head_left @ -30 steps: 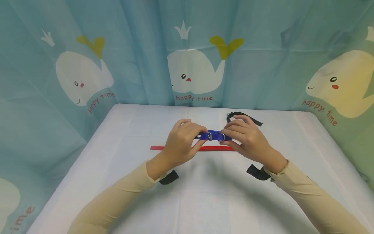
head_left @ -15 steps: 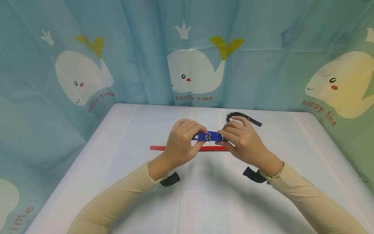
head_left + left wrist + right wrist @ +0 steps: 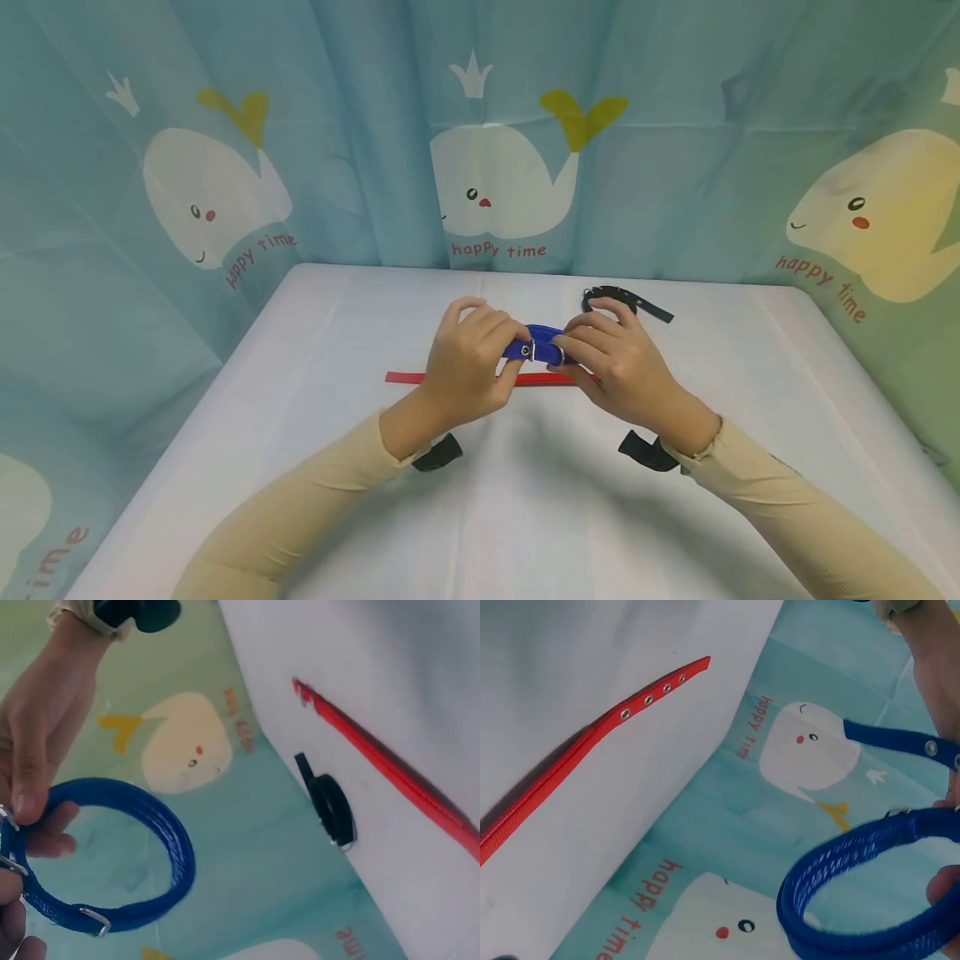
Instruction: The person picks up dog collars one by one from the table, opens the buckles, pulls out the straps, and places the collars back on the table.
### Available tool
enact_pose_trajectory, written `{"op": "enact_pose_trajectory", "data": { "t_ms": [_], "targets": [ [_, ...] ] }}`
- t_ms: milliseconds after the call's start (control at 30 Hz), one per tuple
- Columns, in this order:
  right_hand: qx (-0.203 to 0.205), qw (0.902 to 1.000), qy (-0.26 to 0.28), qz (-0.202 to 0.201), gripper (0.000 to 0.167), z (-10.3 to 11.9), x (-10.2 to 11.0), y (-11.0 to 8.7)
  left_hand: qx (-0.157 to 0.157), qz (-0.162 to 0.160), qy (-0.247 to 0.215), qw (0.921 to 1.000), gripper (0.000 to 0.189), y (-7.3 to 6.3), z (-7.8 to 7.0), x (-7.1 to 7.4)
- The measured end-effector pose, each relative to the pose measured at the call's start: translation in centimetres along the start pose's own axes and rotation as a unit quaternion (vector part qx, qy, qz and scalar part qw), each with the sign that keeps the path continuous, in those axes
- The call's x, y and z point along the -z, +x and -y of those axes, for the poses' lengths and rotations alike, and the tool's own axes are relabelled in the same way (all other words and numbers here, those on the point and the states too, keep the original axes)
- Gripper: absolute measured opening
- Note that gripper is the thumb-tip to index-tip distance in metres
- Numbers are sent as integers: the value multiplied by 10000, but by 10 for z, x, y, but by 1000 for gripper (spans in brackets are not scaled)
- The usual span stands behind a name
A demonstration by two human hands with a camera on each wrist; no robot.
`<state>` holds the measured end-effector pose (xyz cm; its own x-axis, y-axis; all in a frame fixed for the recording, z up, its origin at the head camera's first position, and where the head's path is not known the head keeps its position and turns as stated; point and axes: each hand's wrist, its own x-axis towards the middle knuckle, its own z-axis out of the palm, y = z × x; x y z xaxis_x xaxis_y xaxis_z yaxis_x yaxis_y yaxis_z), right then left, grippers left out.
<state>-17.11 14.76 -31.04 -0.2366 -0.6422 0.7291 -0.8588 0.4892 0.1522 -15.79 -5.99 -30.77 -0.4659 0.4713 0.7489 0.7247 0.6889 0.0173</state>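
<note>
Because the blue collar [image 3: 547,354] is raised between both hands above the desk [image 3: 480,517], its buckle [image 3: 532,351] sits exposed in the head view. The left hand's [image 3: 472,358] grip pinches the band on one side of it and the right hand's [image 3: 624,358] grip pinches the other, probably to steady it. Beneath, a red collar [image 3: 546,379] lies straight; a black collar [image 3: 651,310] lies coiled beyond the right hand. From the left wrist, the band forms a rounded loop, likely kept by its own stiffness. From the right wrist, an eyeleted free end [image 3: 889,739] juts outside the loop, seemingly surplus length.
</note>
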Motion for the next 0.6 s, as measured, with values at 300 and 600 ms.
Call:
{"op": "enact_pose_trajectory", "data": {
  "t_ms": [300, 600],
  "targets": [
    [-168, 9998, 17, 125, 28, 4, 3, 4, 221, 213, -708, 9970, 19, 1, 4, 2],
    [16, 9995, -57, 323, 27, 5, -3, 2, -265, 306, -422, 9983, 11, 1, 10, 2]
  ]
}}
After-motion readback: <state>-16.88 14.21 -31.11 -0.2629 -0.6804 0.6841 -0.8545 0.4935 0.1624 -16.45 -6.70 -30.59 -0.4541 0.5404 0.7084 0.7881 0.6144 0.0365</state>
